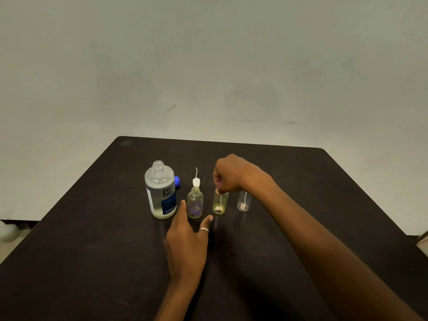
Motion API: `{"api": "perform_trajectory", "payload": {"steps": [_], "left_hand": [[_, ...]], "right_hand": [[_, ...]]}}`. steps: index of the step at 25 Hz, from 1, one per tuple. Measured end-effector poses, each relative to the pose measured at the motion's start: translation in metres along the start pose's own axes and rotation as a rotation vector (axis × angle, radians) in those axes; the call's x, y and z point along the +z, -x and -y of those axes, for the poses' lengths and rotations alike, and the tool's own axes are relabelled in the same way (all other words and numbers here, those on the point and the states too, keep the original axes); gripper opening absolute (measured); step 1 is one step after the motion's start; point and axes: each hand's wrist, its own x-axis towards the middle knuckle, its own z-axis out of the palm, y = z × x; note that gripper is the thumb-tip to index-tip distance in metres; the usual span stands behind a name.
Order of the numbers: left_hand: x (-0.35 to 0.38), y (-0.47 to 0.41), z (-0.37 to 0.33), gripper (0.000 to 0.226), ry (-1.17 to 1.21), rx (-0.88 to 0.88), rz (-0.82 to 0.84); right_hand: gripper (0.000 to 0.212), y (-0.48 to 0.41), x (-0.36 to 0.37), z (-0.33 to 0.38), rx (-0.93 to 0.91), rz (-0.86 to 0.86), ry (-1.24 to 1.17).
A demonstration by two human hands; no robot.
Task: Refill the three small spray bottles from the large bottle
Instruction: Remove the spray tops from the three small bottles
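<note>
Pinching the top of the middle small bottle (220, 203) with the right hand (231, 174).
Gripping from straight above, bottle standing tall right under the grip, so likely a twist and a lift straight up next. Holding nothing with the left hand (187, 235), fingers spread, just beside the left small bottle (195, 203) and nearer than the right hand to the big bottle (159, 193), open on the left.
</note>
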Motion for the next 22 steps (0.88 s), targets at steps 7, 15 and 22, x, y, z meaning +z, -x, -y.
{"api": "perform_trajectory", "payload": {"steps": [7,15,22], "left_hand": [[0.011,0.023,-0.008,0.063,-0.082,0.323,0.049],[0.048,-0.001,-0.025,0.044,0.149,0.155,0.145],[0.056,-0.009,-0.018,0.033,0.173,0.119,0.145]], "right_hand": [[0.016,0.013,0.003,0.002,-0.025,-0.015,0.046],[0.009,0.027,0.01,-0.002,-0.018,-0.053,0.006],[0.038,0.035,0.012,-0.002,0.111,-0.162,0.072]]}}
